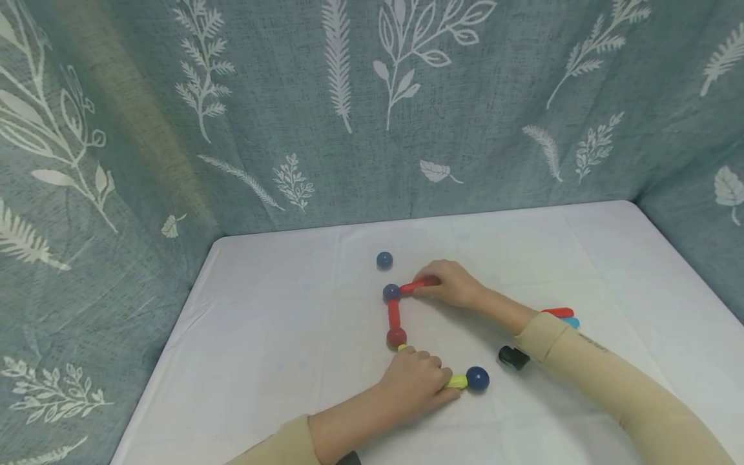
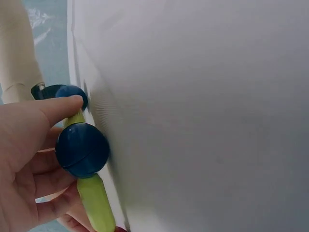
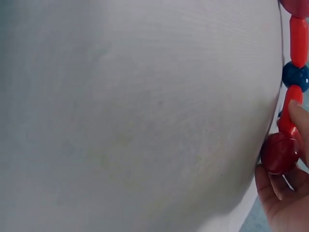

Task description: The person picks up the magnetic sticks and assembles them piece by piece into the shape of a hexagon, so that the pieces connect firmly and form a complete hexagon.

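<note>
Toy rods and balls are joined in a bent chain across the white table. My left hand grips its yellow-green part, with fingers wrapped round; a blue ball sits in the grasp between yellow-green rods. That part's near end carries another blue ball. Beyond the left hand come a red ball, a red rod and a blue ball. My right hand pinches a second red rod against that blue ball. On this rod's other end is a red ball, mostly hidden by the hand from above.
A loose blue ball lies behind the chain. Right of it, partly under the right forearm, lie a red rod and a light-blue rod. A small black device shows beside the right sleeve. Leaf-patterned curtains stand round the table.
</note>
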`<act>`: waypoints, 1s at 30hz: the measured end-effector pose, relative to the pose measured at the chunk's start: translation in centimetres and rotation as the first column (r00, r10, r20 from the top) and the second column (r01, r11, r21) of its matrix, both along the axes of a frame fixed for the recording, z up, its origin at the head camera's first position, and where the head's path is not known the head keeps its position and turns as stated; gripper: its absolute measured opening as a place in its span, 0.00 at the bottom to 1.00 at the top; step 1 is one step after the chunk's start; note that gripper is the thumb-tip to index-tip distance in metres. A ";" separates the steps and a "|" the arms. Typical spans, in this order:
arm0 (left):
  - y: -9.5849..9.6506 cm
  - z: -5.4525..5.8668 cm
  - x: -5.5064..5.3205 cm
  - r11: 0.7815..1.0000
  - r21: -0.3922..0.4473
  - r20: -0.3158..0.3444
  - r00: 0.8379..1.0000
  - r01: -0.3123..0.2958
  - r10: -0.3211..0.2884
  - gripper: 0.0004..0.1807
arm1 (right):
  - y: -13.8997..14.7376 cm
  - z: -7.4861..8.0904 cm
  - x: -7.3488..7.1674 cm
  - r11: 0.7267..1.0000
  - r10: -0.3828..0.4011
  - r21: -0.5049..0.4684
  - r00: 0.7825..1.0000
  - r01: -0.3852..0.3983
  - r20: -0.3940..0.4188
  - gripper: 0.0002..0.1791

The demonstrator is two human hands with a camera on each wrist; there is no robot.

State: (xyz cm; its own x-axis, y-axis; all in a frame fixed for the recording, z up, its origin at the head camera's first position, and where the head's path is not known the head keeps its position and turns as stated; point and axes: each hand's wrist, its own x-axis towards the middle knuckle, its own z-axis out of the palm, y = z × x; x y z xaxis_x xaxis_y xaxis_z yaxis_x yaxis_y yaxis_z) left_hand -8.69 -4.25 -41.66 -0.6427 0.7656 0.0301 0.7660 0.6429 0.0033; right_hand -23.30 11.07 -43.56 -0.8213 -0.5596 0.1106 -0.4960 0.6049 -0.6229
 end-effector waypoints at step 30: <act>3.0 0.2 -1.5 0.992 0.005 0.206 0.971 -0.123 0.119 0.22 | 1.2 -0.2 0.1 0.999 -0.031 -0.033 0.996 0.034 0.089 0.15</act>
State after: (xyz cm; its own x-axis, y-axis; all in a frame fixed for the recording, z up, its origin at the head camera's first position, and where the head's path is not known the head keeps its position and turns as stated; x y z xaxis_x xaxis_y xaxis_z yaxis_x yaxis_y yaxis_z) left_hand -10.24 -1.30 -41.49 -0.7244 0.6823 -0.0986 0.6644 0.7291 0.1642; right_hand -23.20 12.30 -43.74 -0.8463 -0.5299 0.0550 -0.4185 0.5973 -0.6842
